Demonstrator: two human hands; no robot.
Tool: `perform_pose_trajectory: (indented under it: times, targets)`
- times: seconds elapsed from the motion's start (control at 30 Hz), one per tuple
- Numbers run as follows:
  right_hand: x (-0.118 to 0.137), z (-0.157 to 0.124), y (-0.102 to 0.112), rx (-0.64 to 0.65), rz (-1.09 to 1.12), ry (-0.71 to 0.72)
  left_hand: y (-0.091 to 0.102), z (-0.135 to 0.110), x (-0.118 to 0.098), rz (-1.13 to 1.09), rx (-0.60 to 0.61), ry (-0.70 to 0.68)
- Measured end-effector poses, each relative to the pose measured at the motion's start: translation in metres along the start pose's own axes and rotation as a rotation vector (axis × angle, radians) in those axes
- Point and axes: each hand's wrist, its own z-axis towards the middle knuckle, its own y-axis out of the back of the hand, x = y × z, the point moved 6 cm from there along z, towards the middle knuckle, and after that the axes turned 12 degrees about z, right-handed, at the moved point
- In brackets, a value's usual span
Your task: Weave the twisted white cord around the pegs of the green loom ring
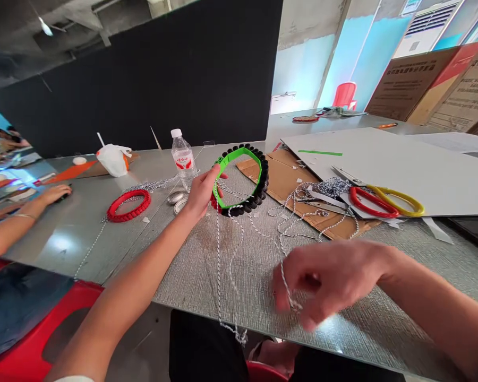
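My left hand [201, 192] grips the near-left edge of a round knitting loom [242, 180], green inside with black pegs, tilted up off the grey table [207, 265]. Black-and-white twisted string [223, 249] runs from the loom down across the table toward me and hangs over the front edge. My right hand [330, 281], blurred, is closed in a pinch on a strand of that string near the table's front edge. More of the string lies tangled [302, 199] on cardboard to the right of the loom.
A red ring loom [128, 205] lies left, a water bottle [182, 157] and two metal discs [177, 199] behind my left hand. Scissors with red and yellow handles [382, 200] rest on cardboard and a white board [402, 164] at right. Another person's arm [19, 217] lies at far left.
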Motion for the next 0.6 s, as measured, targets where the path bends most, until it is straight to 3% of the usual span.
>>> perform_pose_trajectory:
  times: [0.1, 0.17, 0.2, 0.3, 0.4, 0.43, 0.47, 0.57, 0.6]
  targets:
    - [0.009, -0.009, 0.04, -0.545, 0.036, 0.107, -0.003, -0.001, 0.002, 0.032, 0.025, 0.03]
    - [0.009, -0.01, 0.053, -0.813, 0.085, 0.144, -0.005, -0.003, 0.001, 0.045, 0.029, 0.029]
    - [0.008, -0.006, 0.053, -0.867, 0.106, 0.173, -0.007, -0.004, 0.001, 0.047, 0.025, 0.017]
    - [0.008, 0.013, 0.044, -0.843, 0.168, 0.309, -0.008, -0.004, -0.001, 0.035, 0.02, -0.02]
    - [0.01, 0.016, 0.037, -0.861, 0.161, 0.351, -0.007, -0.003, 0.0, 0.003, 0.025, -0.008]
    - [0.013, 0.015, 0.032, -0.798, 0.138, 0.337, -0.006, -0.002, 0.0, -0.008, 0.023, -0.001]
    - [0.016, 0.016, 0.025, -0.656, 0.116, 0.304, -0.005, -0.001, 0.001, -0.017, 0.019, 0.007]
    - [0.015, 0.01, -0.017, 0.046, 0.11, 0.055, -0.002, 0.0, 0.002, -0.028, 0.013, 0.036]
    - [0.011, 0.004, -0.025, 0.181, 0.11, -0.031, -0.002, 0.001, 0.003, -0.027, 0.019, 0.049]
